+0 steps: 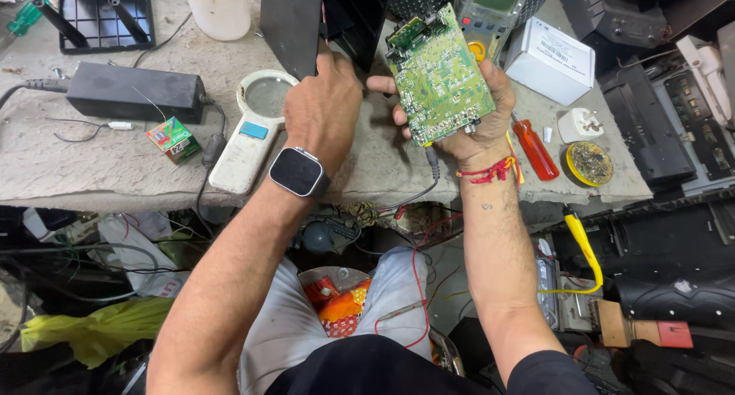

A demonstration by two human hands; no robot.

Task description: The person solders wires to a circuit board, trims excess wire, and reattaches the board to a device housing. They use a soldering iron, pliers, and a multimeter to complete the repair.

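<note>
Black power brick at 10 o'clock, small green box below it. White magnifier lies just left of left hand, fingers curled on black panel edge. Right hand, 1 o'clock, clasps green circuit board from beneath, thumb on left edge; board tilted, solder side up. Red screwdriver, white box at 2 o'clock.

I see an electronics repair workshop: a worn bench crowded with a multimeter, red screwdriver, magnifier, power adapter, and tangled wires underneath.
</note>
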